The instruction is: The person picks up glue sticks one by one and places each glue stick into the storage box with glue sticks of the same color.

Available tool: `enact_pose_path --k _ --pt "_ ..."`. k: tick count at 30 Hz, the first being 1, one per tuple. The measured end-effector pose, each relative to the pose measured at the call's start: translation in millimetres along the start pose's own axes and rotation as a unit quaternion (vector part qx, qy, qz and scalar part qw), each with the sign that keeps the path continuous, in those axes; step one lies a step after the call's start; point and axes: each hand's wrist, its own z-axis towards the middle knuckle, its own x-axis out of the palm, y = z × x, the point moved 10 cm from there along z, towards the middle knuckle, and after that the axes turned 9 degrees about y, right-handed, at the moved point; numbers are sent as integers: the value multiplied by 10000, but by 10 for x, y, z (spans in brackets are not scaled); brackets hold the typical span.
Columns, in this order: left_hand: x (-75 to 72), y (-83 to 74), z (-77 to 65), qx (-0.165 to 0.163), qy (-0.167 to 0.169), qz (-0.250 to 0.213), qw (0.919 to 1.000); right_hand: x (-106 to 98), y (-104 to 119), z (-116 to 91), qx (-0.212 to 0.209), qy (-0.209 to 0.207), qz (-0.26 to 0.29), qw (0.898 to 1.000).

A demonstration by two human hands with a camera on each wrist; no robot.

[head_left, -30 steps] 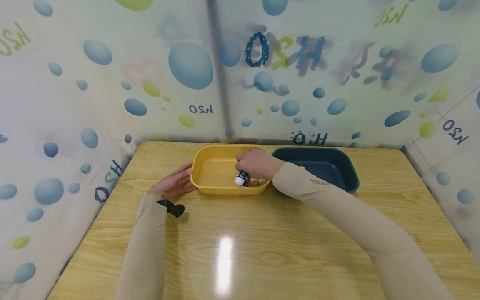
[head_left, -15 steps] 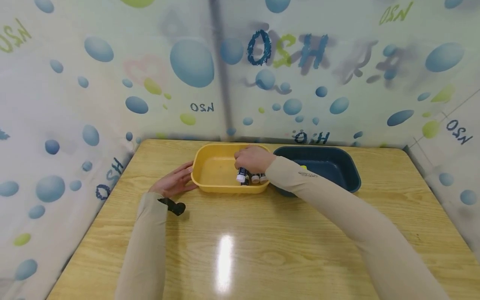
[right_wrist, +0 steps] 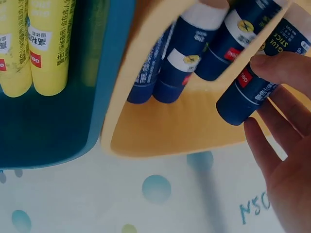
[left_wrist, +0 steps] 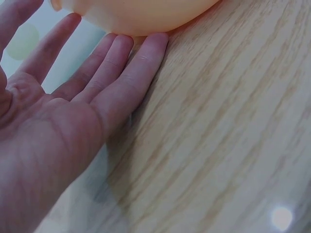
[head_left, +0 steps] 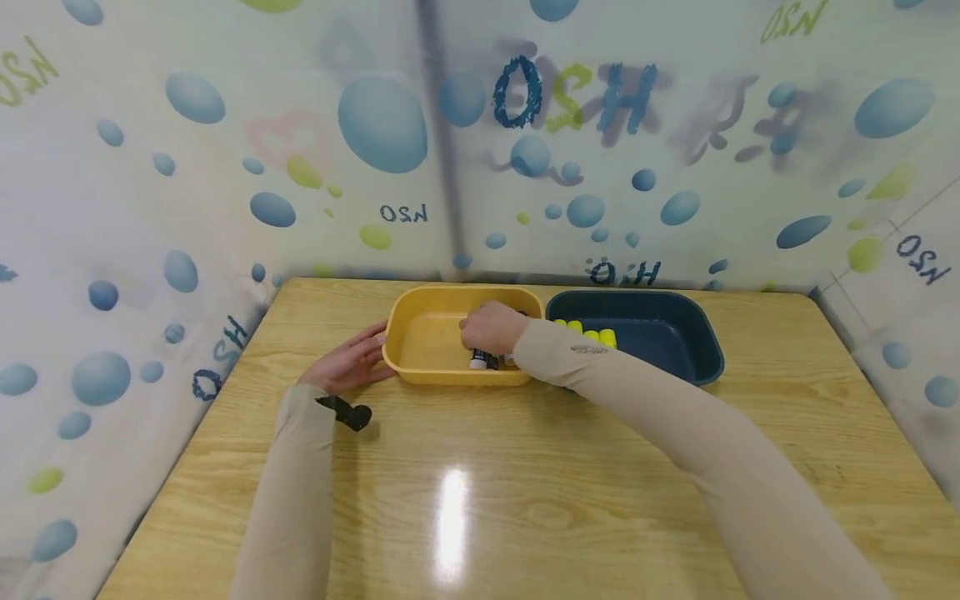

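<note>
My right hand (head_left: 491,327) is over the right part of a yellow plastic tray (head_left: 423,337). In the right wrist view its thumb and fingers pinch a dark blue glue stick (right_wrist: 250,87) with a white cap, tilted. Several like dark blue glue sticks (right_wrist: 177,63) lie side by side in the same tray, partly hidden from the head camera by the hand. My left hand (head_left: 348,362) is at the tray's left end. Its extended fingertips (left_wrist: 155,43) touch the tray's outer wall, and it holds nothing.
A dark blue tray (head_left: 663,337) stands right beside the yellow one. Several yellow glue sticks (right_wrist: 51,53) lie in its left part. Both trays are near the back edge of the wooden table (head_left: 480,475), with a bubble-patterned wall covering (head_left: 315,250) behind.
My right hand has moved slightly left and lower into the yellow tray with the glue stick. More yellow glue sticks show past the sleeve. The left hand stays at the tray.
</note>
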Motion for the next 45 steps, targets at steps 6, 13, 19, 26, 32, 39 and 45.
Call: enact_pose_path --k 6,13,19,26,32,39,45 --pt "-6 14 13 -73 -51 -64 9999 54 92 94 -27 -81 -457 9989" --pt "16 24 10 -138 -94 -82 9998 63 166 139 -13 -110 -747 9971" --pt "93 -5 -16 -162 -34 -40 9999 58 201 135 -79 -175 -869 9960" --pt "141 -38 -25 -171 79 102 9998 9 201 80 -111 -402 -727 9965" --pt "113 -43 -25 -160 69 101 9998 -61 197 17 -90 -461 -487 9977" --pt "25 -9 -8 -74 -30 33 10000 -188 213 -137 -96 -656 -116 9977" --pt "-8 3 5 -13 -33 87 10000 -290 231 -404 -12 -946 355 9949"
